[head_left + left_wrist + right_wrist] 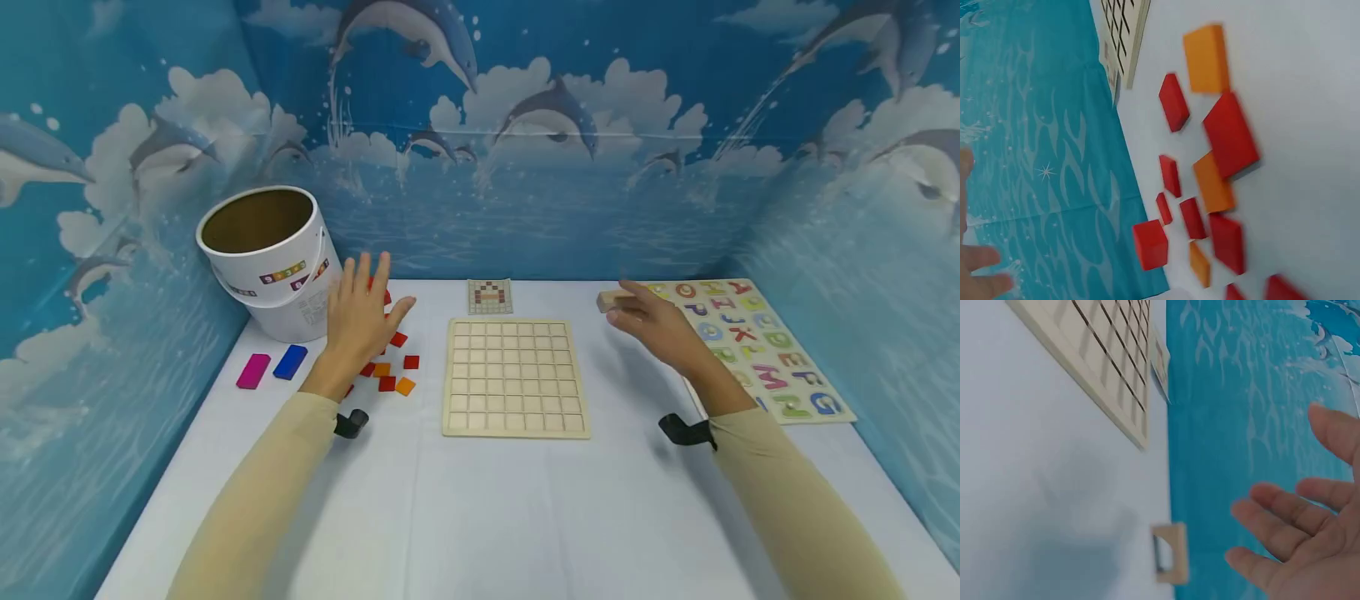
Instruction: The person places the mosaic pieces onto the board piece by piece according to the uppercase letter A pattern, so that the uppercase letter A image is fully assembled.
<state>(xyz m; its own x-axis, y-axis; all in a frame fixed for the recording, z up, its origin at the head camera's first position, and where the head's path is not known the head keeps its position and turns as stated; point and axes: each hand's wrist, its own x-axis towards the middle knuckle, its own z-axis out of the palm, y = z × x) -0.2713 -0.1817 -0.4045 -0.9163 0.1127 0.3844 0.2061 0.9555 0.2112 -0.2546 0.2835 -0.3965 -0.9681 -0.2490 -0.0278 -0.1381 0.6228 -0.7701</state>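
The grid board (514, 377) lay at frame centre; left of it, the left hand (358, 321) hovered open, fingers spread, above red and orange tiles (395, 372); upper right, the right hand (651, 321) hung relaxed, empty, beside a wooden block (609, 301); the bucket (266, 260) stood upper left.

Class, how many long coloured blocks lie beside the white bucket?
2: a pink block and a blue block, side by side left of the left hand; the bucket may hide others.

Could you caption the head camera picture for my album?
Left hand hovers open over red and orange tiles; grid board beside.
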